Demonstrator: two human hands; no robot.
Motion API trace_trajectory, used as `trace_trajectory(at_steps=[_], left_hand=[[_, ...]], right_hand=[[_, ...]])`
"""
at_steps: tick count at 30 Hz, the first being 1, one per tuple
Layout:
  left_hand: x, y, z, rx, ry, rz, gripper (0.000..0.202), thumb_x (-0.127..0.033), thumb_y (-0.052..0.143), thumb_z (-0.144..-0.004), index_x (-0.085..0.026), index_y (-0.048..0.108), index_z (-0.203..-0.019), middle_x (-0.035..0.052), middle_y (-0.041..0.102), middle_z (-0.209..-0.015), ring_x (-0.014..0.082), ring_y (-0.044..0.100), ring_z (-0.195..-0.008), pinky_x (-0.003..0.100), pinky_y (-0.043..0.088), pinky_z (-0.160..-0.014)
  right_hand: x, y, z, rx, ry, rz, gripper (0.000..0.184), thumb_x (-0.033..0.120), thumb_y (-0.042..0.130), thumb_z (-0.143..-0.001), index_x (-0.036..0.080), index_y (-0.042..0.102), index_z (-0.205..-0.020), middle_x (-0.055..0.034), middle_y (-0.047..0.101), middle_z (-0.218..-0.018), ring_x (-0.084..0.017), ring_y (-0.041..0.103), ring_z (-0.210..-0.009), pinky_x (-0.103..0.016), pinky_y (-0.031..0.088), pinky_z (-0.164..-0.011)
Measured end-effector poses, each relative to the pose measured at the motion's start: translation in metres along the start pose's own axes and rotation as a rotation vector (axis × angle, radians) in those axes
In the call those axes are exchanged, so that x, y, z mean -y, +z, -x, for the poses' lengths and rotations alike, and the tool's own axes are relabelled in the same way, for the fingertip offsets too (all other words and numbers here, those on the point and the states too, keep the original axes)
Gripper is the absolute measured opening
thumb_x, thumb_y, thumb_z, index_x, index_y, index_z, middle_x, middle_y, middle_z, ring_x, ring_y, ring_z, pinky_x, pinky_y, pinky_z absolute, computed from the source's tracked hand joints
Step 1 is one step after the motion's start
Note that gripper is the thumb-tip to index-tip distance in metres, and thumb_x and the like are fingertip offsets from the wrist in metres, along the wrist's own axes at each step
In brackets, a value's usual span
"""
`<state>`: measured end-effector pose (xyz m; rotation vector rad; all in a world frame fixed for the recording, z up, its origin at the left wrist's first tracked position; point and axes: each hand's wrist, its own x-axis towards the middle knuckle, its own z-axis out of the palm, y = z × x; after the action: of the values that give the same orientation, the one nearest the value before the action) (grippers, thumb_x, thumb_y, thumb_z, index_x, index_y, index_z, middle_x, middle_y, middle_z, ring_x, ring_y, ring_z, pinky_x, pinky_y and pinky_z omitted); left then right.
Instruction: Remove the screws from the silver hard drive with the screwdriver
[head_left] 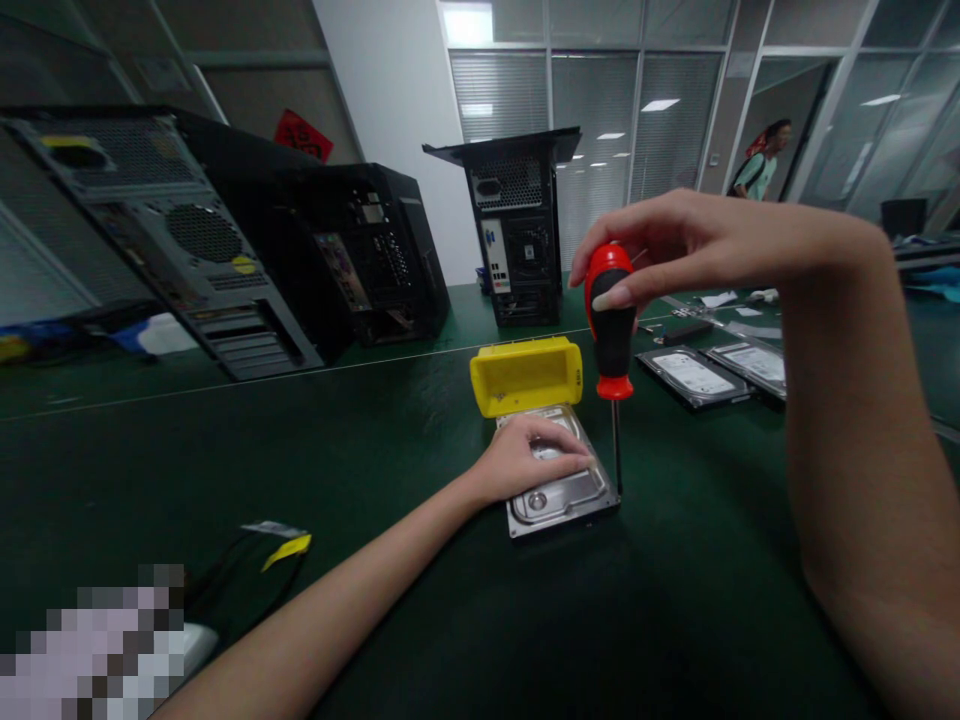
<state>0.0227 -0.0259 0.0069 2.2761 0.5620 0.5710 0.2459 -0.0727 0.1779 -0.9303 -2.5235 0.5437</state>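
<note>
A silver hard drive [570, 504] lies on the green table, label side down or hidden, with its metal cover facing up. My left hand [517, 460] is laid over it, thumb and fingers curled on the cover and holding it. Above the drive's near right corner, my right hand [697, 240] grips a red and black screwdriver [614, 335] by the handle from the top. The screwdriver stands upright, its tip at that corner; whether a screw sits under it is too small to tell. A yellow plastic bin [527, 376] touches the drive's far end, with a few tiny pieces inside.
Two more hard drives [694, 377] lie to the right, behind my right forearm. Computer towers [517, 235] stand at the back and left. Cables with a yellow tag [287, 550] lie at the lower left. A person [761, 165] is near the far doorway.
</note>
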Motion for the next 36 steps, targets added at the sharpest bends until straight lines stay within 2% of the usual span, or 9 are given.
trace_trajectory(at_steps=[6,11,15,27,32,36], left_hand=[[-0.001,0.0,0.0,0.003,-0.004,0.016,0.025,-0.037,0.062,-0.076,-0.016,0.07,-0.087,0.0048,0.069,-0.084,0.0133,0.062,-0.076,0.027,0.046,-0.072],[-0.002,0.0,-0.001,-0.006,-0.003,0.012,0.025,-0.037,0.062,-0.077,-0.016,0.07,-0.086,0.0048,0.069,-0.083,0.0131,0.062,-0.076,0.026,0.046,-0.072],[-0.002,0.001,-0.001,-0.009,-0.006,0.011,0.024,-0.037,0.062,-0.076,-0.016,0.07,-0.086,0.0046,0.069,-0.083,0.0133,0.062,-0.076,0.027,0.046,-0.072],[-0.003,0.001,-0.002,-0.003,-0.008,0.023,0.025,-0.037,0.063,-0.076,-0.016,0.07,-0.085,0.0055,0.069,-0.083,0.0136,0.062,-0.075,0.027,0.046,-0.071],[-0.003,0.001,-0.002,-0.003,-0.008,0.018,0.025,-0.037,0.063,-0.076,-0.015,0.07,-0.085,0.0055,0.069,-0.083,0.0137,0.063,-0.076,0.027,0.047,-0.072],[-0.004,0.001,-0.002,0.004,-0.017,0.017,0.025,-0.037,0.062,-0.076,-0.015,0.07,-0.086,0.0058,0.069,-0.084,0.0138,0.062,-0.076,0.027,0.047,-0.073]], right_hand=[[0.0,0.003,0.0,-0.027,-0.027,-0.014,0.036,0.033,0.059,-0.079,0.012,0.055,-0.108,-0.0063,0.059,-0.106,-0.013,0.06,-0.088,-0.017,0.054,-0.07],[0.001,0.003,-0.002,0.024,0.002,0.004,0.039,0.033,0.058,-0.08,0.011,0.052,-0.112,-0.0058,0.058,-0.108,-0.014,0.058,-0.094,-0.02,0.053,-0.074],[-0.001,0.004,-0.002,-0.024,-0.03,-0.024,0.039,0.031,0.059,-0.079,0.011,0.054,-0.112,-0.0073,0.057,-0.109,-0.015,0.058,-0.093,-0.02,0.053,-0.071],[0.003,0.003,-0.004,0.031,0.035,0.017,0.037,0.038,0.059,-0.078,0.017,0.055,-0.109,-0.0053,0.057,-0.109,-0.016,0.06,-0.09,-0.022,0.055,-0.067],[0.006,0.003,-0.003,0.017,0.029,0.047,0.036,0.039,0.057,-0.08,0.019,0.055,-0.11,-0.0032,0.057,-0.111,-0.015,0.06,-0.092,-0.019,0.054,-0.07],[0.009,0.003,-0.003,0.019,0.026,0.057,0.038,0.04,0.058,-0.079,0.018,0.055,-0.109,-0.0041,0.057,-0.112,-0.016,0.059,-0.095,-0.023,0.056,-0.072]])
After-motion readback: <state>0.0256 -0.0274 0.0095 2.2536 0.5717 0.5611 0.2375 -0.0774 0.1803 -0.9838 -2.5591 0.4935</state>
